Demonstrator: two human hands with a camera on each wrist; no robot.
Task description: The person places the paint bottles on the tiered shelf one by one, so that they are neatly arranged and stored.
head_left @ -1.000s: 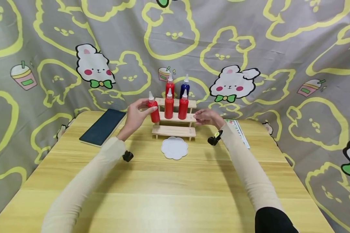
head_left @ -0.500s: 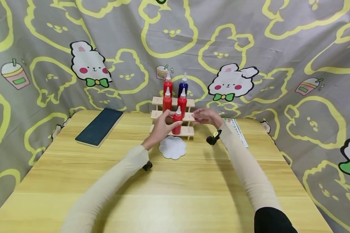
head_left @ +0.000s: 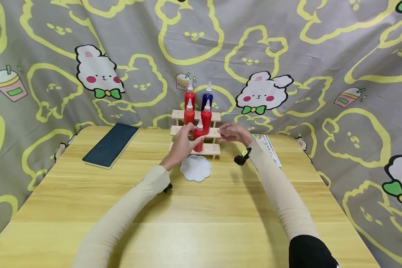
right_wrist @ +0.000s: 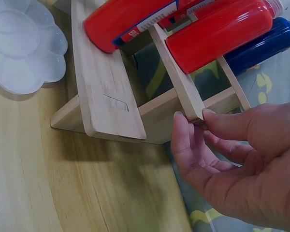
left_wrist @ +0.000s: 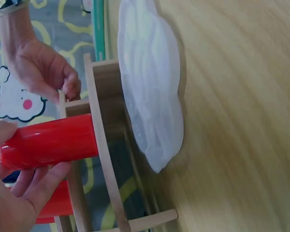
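Observation:
My left hand (head_left: 182, 144) holds a red paint bottle (head_left: 199, 140) with a white pointed nozzle, thumb and fingers around its sides. In the left wrist view, the base of this red bottle (left_wrist: 53, 141) meets the lowest shelf of a three-tier wooden stand (head_left: 215, 149). On the right, my right hand (head_left: 235, 133) pinches the end of the middle shelf (right_wrist: 181, 92) between thumb and fingers. Two more red bottles, one of them (head_left: 206, 120) at the right, stand on the middle tier. The top tier bears a red bottle (head_left: 189, 98) and a dark blue bottle (head_left: 207, 98).
A white flower-shaped palette (head_left: 195, 168) lies on the table just before the stand. To the left is a dark flat book-like slab (head_left: 111, 145). Behind my right forearm lies a printed booklet (head_left: 270, 149). A patterned curtain (head_left: 137, 33) hangs close behind the table.
My left hand has brought the red bottle from the left of the middle tier down and right to the lowest tier. My right hand has stayed at the middle shelf's end.

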